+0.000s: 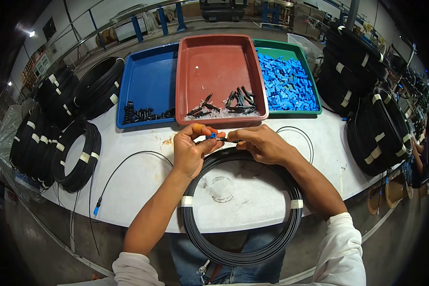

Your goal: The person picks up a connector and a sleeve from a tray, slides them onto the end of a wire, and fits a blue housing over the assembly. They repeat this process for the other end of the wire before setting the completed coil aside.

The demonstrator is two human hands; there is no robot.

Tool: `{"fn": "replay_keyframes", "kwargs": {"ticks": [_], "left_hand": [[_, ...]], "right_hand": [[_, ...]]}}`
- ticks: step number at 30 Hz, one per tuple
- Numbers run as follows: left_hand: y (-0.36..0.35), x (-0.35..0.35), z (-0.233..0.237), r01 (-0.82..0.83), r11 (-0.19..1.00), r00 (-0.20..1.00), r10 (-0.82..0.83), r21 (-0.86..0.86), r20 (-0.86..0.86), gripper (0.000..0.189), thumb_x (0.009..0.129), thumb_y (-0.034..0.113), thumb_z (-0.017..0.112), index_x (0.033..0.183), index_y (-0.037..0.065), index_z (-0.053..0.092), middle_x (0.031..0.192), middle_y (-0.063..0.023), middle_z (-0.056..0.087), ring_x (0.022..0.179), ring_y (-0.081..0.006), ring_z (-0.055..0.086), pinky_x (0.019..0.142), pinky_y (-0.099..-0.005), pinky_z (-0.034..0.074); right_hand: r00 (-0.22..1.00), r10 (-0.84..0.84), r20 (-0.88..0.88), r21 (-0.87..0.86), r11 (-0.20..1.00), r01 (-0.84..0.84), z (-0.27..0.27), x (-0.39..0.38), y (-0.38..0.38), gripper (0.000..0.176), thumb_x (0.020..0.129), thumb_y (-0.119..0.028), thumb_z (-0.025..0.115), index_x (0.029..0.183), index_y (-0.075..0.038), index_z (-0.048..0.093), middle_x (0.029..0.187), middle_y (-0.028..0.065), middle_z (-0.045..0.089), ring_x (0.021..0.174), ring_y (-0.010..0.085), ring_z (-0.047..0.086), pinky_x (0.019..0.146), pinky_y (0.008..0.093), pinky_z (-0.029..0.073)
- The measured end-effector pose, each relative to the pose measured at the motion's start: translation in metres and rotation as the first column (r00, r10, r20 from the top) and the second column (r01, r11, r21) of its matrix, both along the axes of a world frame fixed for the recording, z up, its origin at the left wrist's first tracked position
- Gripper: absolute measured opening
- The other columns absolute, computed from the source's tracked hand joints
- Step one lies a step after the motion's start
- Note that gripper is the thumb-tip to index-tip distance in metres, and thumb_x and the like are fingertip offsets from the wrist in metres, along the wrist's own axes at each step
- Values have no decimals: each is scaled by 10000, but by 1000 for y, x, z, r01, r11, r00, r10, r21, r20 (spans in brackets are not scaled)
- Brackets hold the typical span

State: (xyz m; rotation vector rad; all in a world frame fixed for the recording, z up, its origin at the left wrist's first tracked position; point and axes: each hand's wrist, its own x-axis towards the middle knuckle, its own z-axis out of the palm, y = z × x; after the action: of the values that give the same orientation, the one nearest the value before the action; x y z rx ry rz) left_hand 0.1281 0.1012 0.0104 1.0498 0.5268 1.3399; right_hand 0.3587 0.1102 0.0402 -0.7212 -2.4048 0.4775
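Note:
My left hand [194, 148] pinches a small blue connector [213, 136] at the middle of the view, with orange coverings on its fingertips. Close to its right, my right hand [260, 143] has its fingers closed on a thin black piece [231, 140] that lines up with the connector. Where the two pieces meet is too small to make out. Below both hands lies a large coil of black cable [190, 221] bound with white tape, reaching over the table's front edge. One loose cable ends in a blue connector [97, 209] at the left.
Beyond my hands stand a blue tray [150, 76] with black parts, a red tray [219, 62] with black and clear pieces, and a green tray [318, 107] full of blue parts. Taped cable coils [83, 155] flank the white table [128, 190], with more coils [379, 128] at right.

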Motion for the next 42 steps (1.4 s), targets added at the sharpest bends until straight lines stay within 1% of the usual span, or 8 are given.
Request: {"fn": "replay_keyframes", "kwargs": {"ticks": [3,6,10,27,35,37,39,42], "left_hand": [[-1,1,7,-22,1000,1000,22,3,-16,265,829,-95,723,1024,10,576,1048,-129,643,1015,-294,710,868,-414,647],[-2,1,12,-184,937,937,259,297,-236,595,816,-84,740,1316,27,435,1003,-171,691,989,-261,720,836,-325,616],[-11,3,16,-237,872,793,429,429,-433,745,790,-96,756,1382,89,345,988,-186,727,932,-199,727,845,-285,592],[-15,5,18,-179,885,805,383,430,-453,754,765,-84,789,1365,77,361,924,-190,745,871,-204,743,802,-285,609],[-16,5,20,-158,919,829,322,362,-456,733,751,-72,800,1344,43,384,887,-177,749,862,-202,745,794,-289,608],[-16,6,18,-126,865,729,413,486,-546,713,738,-80,798,1327,35,414,876,-163,752,853,-201,745,793,-293,607],[-21,9,26,-92,872,722,391,482,-571,701,733,-84,796,1319,35,429,877,-153,753,860,-202,745,810,-298,603],[-19,6,23,-73,897,733,345,437,-587,705,725,-65,811,1317,34,441,916,-150,752,902,-204,740,851,-314,596]], "right_hand": [[1000,13,-7,54,998,-13,2,2,-1,527,757,126,622,1236,-90,580,1052,176,716,886,379,705,701,434,553],[959,-222,-175,-134,971,200,4,7,-8,430,791,125,645,1160,-77,558,963,162,722,865,299,732,713,381,553],[906,-279,-319,-200,954,223,8,16,-4,231,819,146,691,1000,25,617,909,110,731,912,178,735,793,293,567],[960,-218,-174,-4,975,220,12,14,-9,207,799,123,695,962,13,631,855,109,724,842,213,750,736,305,596],[957,-219,-189,-83,975,206,5,11,-8,200,778,58,740,938,-3,637,897,131,704,806,284,721,681,351,563],[966,-208,-153,-37,978,204,8,9,-10,201,775,60,738,935,-8,638,899,132,698,800,286,713,673,353,554],[973,-176,-150,83,978,190,15,3,-15,200,777,75,722,932,-16,636,873,125,685,775,284,693,659,358,537],[953,-200,-227,32,977,213,7,-3,-19,199,776,64,734,929,-17,635,855,121,678,746,287,673,651,364,527]]}}
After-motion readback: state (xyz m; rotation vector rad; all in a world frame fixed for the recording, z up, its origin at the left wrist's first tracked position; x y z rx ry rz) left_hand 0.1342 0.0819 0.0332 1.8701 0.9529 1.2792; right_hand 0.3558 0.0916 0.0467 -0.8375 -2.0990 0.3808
